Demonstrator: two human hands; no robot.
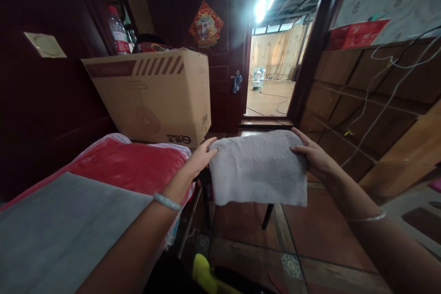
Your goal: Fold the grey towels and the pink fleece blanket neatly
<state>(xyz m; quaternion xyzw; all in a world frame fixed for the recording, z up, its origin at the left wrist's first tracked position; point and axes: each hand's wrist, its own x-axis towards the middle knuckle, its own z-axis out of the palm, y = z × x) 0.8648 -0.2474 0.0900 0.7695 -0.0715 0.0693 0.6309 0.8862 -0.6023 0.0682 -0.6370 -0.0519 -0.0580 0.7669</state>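
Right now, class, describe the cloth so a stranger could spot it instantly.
Find the bright doorway. Below it, the left hand and right hand hold the cloth by its upper corners. Unlike the red and grey fabric lying at left, it is pale grey and held up.

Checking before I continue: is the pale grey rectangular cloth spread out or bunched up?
Spread out: the pale grey cloth hangs broad between the left hand and right hand. Cannot tell whether it's doubled.

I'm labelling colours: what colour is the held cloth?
The cloth is light grey, shown in the head view.
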